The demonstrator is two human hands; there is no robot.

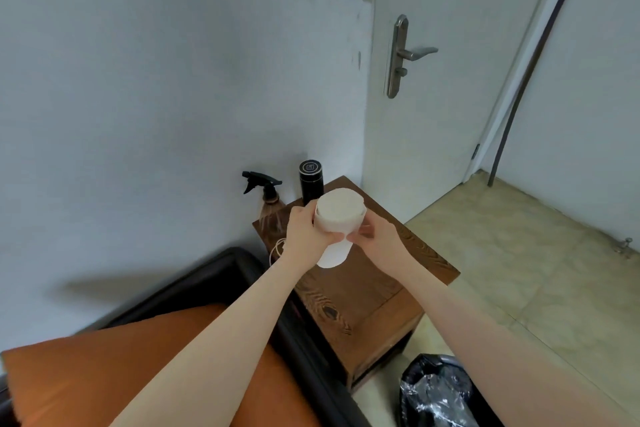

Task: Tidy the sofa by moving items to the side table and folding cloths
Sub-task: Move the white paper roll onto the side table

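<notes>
Nearest the camera, an orange cushion [104, 374] lies on the black sofa [194, 284] at lower left, and a bin lined with a black plastic bag [436, 392] stands on the floor at lower right. Both bare forearms reach forward over the wooden bench [374, 302] beside the sofa arm. The left hand [304, 232] and right hand [375, 236] together hold a white paper roll [337, 225] upright above the bench top; the fingers of each hand are wrapped closed around its sides, the right pinching a loose edge of paper. A coil of pale cord [277, 250] lies on the bench just left of the left wrist. Farther back stand a spray bottle [268, 201] and a black flask [311, 180] against the wall, with a door handle [403, 54] beyond.
</notes>
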